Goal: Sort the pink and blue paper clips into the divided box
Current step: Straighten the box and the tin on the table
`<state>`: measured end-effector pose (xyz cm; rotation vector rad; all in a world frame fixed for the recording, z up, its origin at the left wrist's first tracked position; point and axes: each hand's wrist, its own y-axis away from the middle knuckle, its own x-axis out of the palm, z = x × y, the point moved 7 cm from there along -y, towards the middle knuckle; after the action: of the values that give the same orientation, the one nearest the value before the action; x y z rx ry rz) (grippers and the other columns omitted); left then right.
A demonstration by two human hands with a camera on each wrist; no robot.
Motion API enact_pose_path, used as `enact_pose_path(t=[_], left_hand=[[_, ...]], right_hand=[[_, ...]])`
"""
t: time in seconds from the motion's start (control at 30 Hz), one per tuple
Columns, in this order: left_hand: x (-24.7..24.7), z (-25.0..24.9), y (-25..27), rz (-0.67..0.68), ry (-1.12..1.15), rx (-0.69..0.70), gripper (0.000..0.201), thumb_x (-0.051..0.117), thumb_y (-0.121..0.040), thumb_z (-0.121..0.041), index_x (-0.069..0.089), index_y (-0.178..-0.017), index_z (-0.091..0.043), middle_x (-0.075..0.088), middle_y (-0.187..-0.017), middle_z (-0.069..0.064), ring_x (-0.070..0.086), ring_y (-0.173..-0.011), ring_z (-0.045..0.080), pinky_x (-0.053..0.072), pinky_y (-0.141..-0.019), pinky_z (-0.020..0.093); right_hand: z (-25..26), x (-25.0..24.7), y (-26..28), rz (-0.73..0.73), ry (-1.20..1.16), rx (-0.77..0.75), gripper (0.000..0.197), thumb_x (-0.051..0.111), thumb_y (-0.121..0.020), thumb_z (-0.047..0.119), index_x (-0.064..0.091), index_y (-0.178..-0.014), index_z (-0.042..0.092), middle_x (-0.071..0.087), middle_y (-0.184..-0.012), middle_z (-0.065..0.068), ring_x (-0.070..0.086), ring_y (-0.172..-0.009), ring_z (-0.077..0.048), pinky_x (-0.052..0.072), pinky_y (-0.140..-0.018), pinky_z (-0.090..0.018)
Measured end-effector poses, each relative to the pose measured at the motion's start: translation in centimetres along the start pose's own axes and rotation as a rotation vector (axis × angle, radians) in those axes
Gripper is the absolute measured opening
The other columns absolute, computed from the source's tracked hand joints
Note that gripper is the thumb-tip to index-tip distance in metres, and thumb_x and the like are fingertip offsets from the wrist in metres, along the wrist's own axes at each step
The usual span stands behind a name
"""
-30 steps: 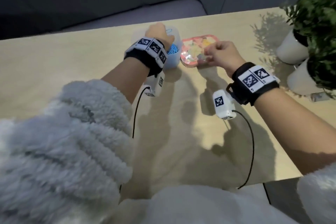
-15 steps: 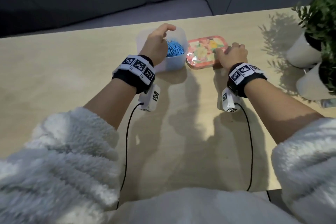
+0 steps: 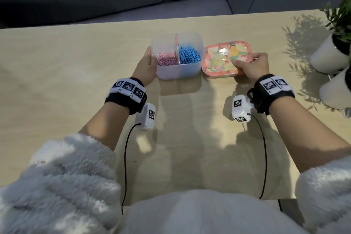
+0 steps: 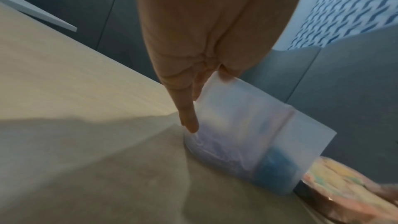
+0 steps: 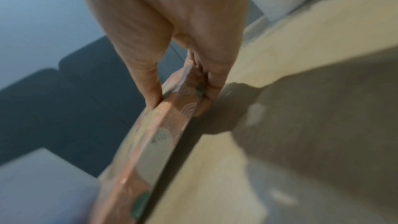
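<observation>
**Sorted clips, both hands at the containers**

A translucent divided box (image 3: 177,66) sits on a pale wooden table (image 3: 57,74). Pink paper clips (image 3: 166,59) fill its left compartment and blue paper clips (image 3: 189,55) its right, split by a pink divider (image 3: 177,47). The left hand (image 3: 145,67) rests along the box's left wall, fingers straight against the plastic, apparently steadying it. Just beside the box lies a floral tray (image 3: 224,59), which looks empty of clips. The right hand (image 3: 253,65) pinches the tray's right rim, thumb on top, fingers curled beneath, probably to move it. Sorting looks finished. Two white plant pots (image 3: 326,59) stand far right
</observation>
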<state>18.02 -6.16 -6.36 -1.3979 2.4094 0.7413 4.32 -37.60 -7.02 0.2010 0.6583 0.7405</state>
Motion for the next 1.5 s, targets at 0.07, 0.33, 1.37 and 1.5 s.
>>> enact_pose_path(t=[0.07, 0.33, 1.37, 1.5], left_hand=[[0.0, -0.9, 3.3, 0.027, -0.003, 0.01, 0.061, 0.024, -0.085, -0.065, 0.028, -0.139, -0.038, 0.047, -0.142, 0.0, 0.049, -0.127, 0.023, 0.042, -0.105, 0.051], [1.0, 0.7, 10.9, 0.058, 0.076, 0.051, 0.048, 0.032, -0.1, -0.03, 0.018, -0.146, -0.021, 0.033, -0.148, 0.002, 0.038, -0.135, 0.018, 0.039, -0.107, 0.037], [1.0, -1.7, 8.0, -0.096, 0.349, 0.012, 0.034, 0.042, -0.098, -0.014, 0.039, -0.132, -0.011, 0.052, -0.109, -0.002, 0.059, -0.091, 0.011, 0.054, -0.074, 0.02], [1.2, -1.3, 7.9, -0.17, 0.408, 0.006, 0.028, 0.041, -0.099, -0.018, 0.046, -0.125, -0.009, 0.058, -0.102, -0.003, 0.061, -0.084, 0.005, 0.055, -0.068, 0.017]], right_hand=[[-0.8, -0.7, 1.5, 0.049, -0.116, 0.01, 0.061, 0.071, -0.079, 0.01, 0.036, -0.129, 0.01, 0.05, -0.11, -0.003, 0.055, -0.078, -0.005, 0.045, -0.05, -0.007], [1.3, -5.0, 10.0, 0.006, -0.371, -0.258, 0.06, 0.059, -0.073, 0.006, 0.04, -0.128, 0.021, 0.055, -0.126, -0.008, 0.06, -0.11, -0.019, 0.056, -0.087, -0.043], [3.5, 9.4, 13.3, 0.214, -0.209, -0.35, 0.033, 0.042, -0.084, 0.022, 0.053, -0.116, 0.025, 0.055, -0.122, -0.009, 0.056, -0.111, -0.022, 0.049, -0.097, -0.041], [3.3, 9.8, 12.8, 0.232, -0.148, -0.343, 0.028, 0.042, -0.079, 0.04, 0.051, -0.103, 0.049, 0.053, -0.121, -0.011, 0.058, -0.107, -0.021, 0.051, -0.095, -0.045]])
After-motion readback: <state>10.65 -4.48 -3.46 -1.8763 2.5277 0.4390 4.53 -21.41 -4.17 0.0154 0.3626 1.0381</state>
